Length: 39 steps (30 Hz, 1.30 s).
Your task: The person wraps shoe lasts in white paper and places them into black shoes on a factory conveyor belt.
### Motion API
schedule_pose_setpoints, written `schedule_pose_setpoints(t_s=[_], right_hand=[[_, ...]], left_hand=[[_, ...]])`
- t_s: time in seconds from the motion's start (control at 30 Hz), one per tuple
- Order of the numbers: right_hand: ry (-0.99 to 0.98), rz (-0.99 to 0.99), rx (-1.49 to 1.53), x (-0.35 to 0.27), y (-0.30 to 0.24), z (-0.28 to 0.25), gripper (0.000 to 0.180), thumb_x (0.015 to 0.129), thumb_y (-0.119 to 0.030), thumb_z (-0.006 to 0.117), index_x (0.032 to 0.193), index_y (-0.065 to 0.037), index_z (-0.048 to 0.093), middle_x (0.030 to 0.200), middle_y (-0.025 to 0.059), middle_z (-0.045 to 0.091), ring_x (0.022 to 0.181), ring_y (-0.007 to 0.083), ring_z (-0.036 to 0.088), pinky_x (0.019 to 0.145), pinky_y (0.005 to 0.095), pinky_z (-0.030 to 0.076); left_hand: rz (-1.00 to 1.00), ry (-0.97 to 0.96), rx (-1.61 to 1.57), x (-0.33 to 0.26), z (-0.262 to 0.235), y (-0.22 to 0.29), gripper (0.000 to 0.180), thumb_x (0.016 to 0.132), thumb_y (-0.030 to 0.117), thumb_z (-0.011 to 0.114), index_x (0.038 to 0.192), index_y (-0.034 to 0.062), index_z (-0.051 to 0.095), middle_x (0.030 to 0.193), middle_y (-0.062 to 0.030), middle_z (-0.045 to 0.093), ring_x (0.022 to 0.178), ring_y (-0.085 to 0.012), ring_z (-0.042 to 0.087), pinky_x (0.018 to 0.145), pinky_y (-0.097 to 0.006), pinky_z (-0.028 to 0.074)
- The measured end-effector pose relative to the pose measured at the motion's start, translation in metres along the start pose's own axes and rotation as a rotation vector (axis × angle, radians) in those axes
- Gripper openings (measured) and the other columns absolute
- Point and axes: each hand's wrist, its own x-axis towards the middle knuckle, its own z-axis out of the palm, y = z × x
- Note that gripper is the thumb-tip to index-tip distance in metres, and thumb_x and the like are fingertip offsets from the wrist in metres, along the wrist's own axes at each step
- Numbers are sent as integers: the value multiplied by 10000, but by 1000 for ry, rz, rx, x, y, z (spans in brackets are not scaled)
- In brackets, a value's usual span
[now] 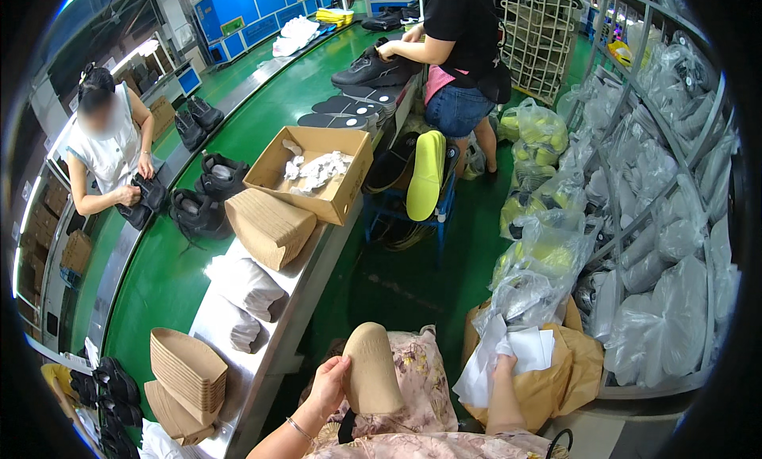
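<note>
My left hand (329,386) is closed on the edge of a tan molded cardboard shoe form (371,372), held upright above my lap with its rounded end up. My right hand (503,368) reaches to the right over a brown paper sack (575,364) and grips white paper sheets (480,372) at the sack's mouth. More white sheets (532,348) lie beside that hand. On the metal ledge to my left are a nested stack of similar tan forms (186,372), another stack (270,225) farther up, and white wrapped bundles (242,288).
An open cardboard box (349,189) with crumpled white paper sits on the line's edge. Black shoes (198,213) stand on the green conveyor (151,300). Two people work along it. Right of me are bagged yellow-green insoles (544,249) and a metal rack (615,253) of bagged grey pieces.
</note>
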Motion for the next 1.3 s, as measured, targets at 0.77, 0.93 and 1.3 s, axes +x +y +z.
schedule_pose_setpoints(t_s=[0.77, 0.93, 1.3], right_hand=[[-1358, -1526, -607, -399, -193, 143, 311, 764, -69, 619, 1052, 0, 523, 1181, 172, 481, 1096, 342, 461, 895, 395, 421], [-1127, -1167, -613, -408, -182, 166, 289, 744, -87, 635, 1009, -23, 540, 1077, 130, 511, 945, 288, 543, 767, 365, 464], [-1178, -1698, -813, -430, -178, 181, 636, 838, -217, 570, 1394, -103, 281, 1349, 219, 352, 1244, 370, 355, 957, 441, 323]], left_hand=[[532, -172, -197, 9, -10, 21, 194, 910, 230, 559, 942, 42, 591, 794, 7, 574, 692, -62, 505, 591, -199, 414], [562, -199, -251, -2, -31, 12, 170, 908, 210, 562, 943, 46, 592, 784, 22, 566, 681, -52, 493, 583, -196, 408], [395, -330, -546, -17, -59, 9, 154, 921, 177, 529, 1009, 54, 558, 877, -19, 595, 772, -96, 572, 649, -212, 465]])
